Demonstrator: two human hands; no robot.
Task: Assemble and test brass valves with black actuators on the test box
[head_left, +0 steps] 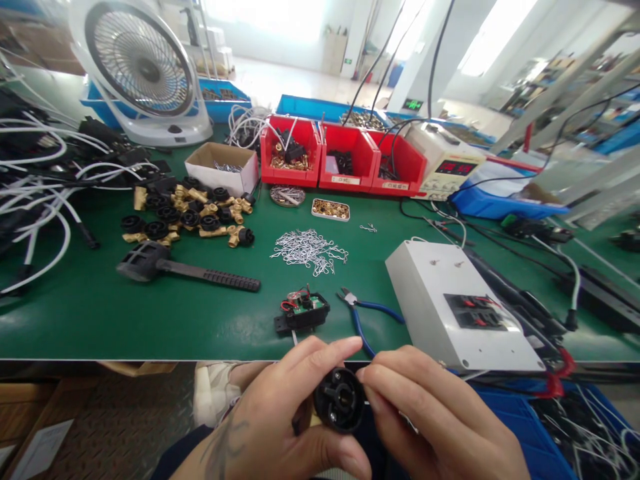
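Close to me, below the table's front edge, my left hand [295, 407] grips a round black plastic fitting [341, 400] between thumb and fingers. Its open face is turned up, with small screws and a central hole showing; a bit of brass-coloured metal shows beneath it. My right hand [430, 413] is closed with its fingertips against the fitting's right rim; whether they pinch some small part is hidden. Just beyond the hands lie an opened black housing with a green circuit board [305, 310] and blue-handled cutting pliers [367, 313].
A pile of silver clips [310, 250] lies mid-table. To the left are a black mallet [185, 267] and brass valves with black caps [190, 210]. A grey box with terminals [460, 307] stands right. Red bins [345, 160] and a fan [145, 73] stand behind.
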